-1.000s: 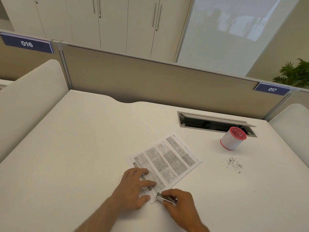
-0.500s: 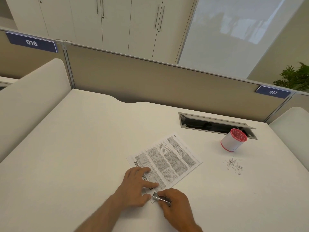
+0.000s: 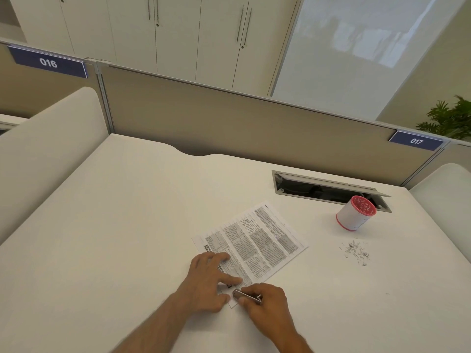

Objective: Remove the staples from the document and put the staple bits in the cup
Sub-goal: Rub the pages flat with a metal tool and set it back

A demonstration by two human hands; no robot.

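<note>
Now the right hand [image 3: 265,305] pinches the metal staple remover [image 3: 246,296], its long axis pointing left at the near corner of the document [image 3: 251,244], which the flat left hand [image 3: 209,284] presses, while the cup [image 3: 355,212] stands well apart, far right.

The document [image 3: 254,240], a white printed sheet set in dense columns of small text, is lying flat and turned at an angle on the desk [image 3: 127,225], with its near corner sitting between the two hands. A scatter of small grey staple bits [image 3: 355,252] is lying loose on the desk to the right of the document and apart from it. Just beyond them the cup [image 3: 353,217], white with a red rim and a red band at its base, is standing upright.
</note>
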